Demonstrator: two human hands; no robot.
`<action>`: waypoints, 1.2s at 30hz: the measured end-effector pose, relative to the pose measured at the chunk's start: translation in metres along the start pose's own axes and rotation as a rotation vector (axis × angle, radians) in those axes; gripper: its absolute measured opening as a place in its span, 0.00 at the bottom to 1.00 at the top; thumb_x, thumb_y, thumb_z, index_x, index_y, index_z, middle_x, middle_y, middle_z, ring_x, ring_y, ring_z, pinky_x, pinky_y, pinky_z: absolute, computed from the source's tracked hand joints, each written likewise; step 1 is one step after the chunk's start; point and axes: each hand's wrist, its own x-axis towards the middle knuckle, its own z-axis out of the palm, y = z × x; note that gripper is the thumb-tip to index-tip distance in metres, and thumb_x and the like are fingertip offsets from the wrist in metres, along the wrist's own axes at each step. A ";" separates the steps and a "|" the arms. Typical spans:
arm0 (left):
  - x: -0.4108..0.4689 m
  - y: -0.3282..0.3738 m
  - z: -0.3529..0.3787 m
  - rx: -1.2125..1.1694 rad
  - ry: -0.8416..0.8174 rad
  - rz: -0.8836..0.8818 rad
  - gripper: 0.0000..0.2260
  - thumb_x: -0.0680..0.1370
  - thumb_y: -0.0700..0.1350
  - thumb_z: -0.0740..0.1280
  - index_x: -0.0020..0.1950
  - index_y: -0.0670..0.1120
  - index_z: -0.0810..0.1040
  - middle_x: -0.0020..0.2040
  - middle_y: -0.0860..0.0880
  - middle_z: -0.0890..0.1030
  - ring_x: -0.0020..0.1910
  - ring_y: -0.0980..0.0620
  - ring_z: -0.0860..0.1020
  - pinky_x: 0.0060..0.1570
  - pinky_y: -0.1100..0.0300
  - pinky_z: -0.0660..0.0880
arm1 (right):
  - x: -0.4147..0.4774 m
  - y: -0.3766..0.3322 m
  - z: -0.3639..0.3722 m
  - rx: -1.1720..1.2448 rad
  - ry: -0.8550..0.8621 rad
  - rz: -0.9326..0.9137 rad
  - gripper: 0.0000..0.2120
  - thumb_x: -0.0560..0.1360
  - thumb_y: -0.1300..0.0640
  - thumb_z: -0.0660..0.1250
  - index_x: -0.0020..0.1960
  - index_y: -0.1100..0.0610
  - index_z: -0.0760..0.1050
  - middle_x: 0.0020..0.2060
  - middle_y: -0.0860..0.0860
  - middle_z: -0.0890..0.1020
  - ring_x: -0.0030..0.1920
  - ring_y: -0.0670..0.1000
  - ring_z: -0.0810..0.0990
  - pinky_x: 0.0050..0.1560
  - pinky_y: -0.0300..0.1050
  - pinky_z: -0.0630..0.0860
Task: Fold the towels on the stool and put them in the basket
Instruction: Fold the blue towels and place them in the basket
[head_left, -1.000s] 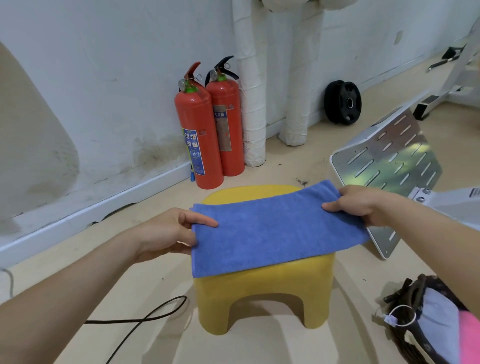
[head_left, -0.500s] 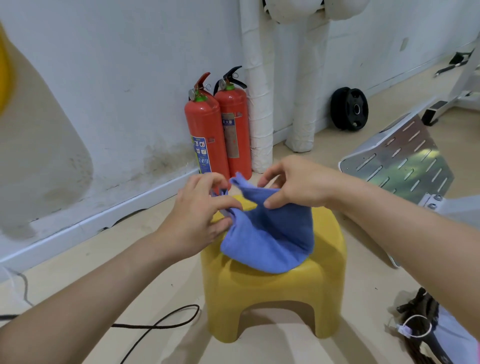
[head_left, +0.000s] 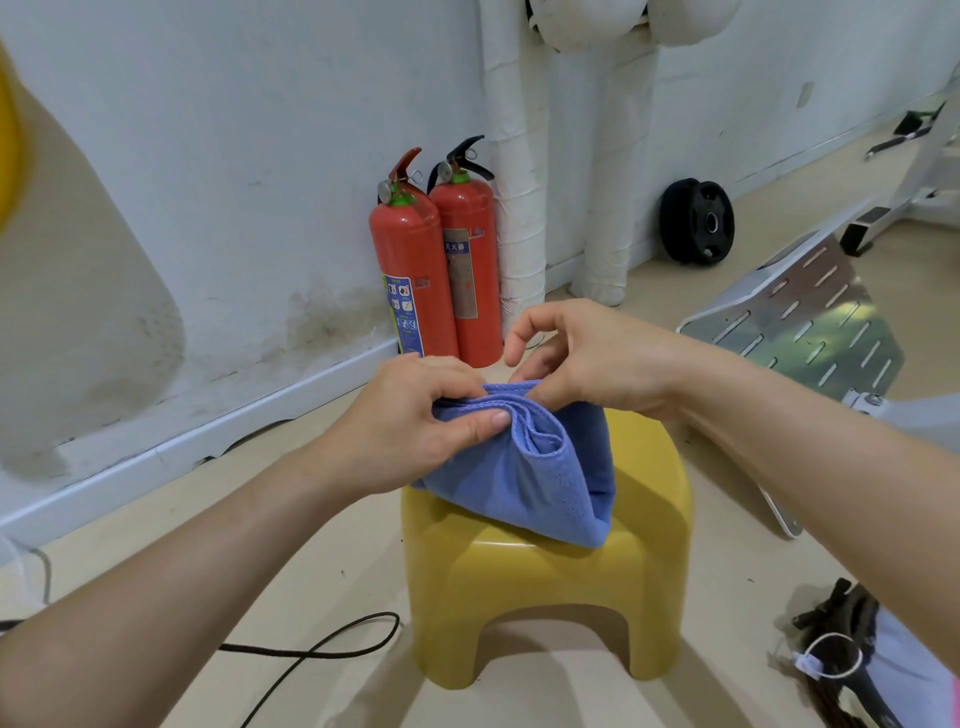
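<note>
Head view: pinched the bunched top hems of the towel (head_left: 545, 478) in the left hand (head_left: 410, 431), thumb pressed flat on them against curled fingers. Nipped the same hems from the far side with the right hand (head_left: 587, 358), index finger raised and bent. Held it doubled above the stool (head_left: 649, 545), bottom fold resting on the seat's left half. Judged soft, light and limp, not slippery; best gripped at matched corners, since likely to sag wherever unsupported. A second earlier, lay spread flat across the seat, hands well apart at its short ends. Glimpsed the basket (head_left: 831, 618) on the floor, right of the stool.
</note>
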 end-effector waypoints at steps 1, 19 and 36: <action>0.000 0.000 -0.001 -0.020 -0.002 -0.025 0.17 0.73 0.58 0.66 0.41 0.45 0.83 0.41 0.51 0.82 0.43 0.52 0.79 0.45 0.52 0.75 | -0.001 -0.001 0.000 -0.001 -0.008 -0.009 0.14 0.66 0.70 0.74 0.45 0.56 0.75 0.36 0.55 0.81 0.35 0.47 0.77 0.40 0.37 0.74; 0.003 0.011 -0.004 -0.021 -0.017 -0.101 0.10 0.76 0.50 0.69 0.56 0.52 0.74 0.40 0.54 0.78 0.40 0.56 0.76 0.39 0.69 0.70 | -0.004 -0.020 0.001 -0.849 -0.112 -0.087 0.11 0.76 0.50 0.66 0.52 0.56 0.78 0.43 0.51 0.81 0.43 0.53 0.77 0.42 0.47 0.73; 0.021 -0.011 0.002 0.300 0.279 0.053 0.10 0.69 0.37 0.71 0.49 0.45 0.84 0.44 0.49 0.77 0.44 0.53 0.73 0.45 0.63 0.69 | 0.000 0.015 -0.028 -0.936 0.321 -0.228 0.11 0.69 0.61 0.69 0.50 0.51 0.75 0.40 0.45 0.72 0.42 0.50 0.72 0.41 0.45 0.70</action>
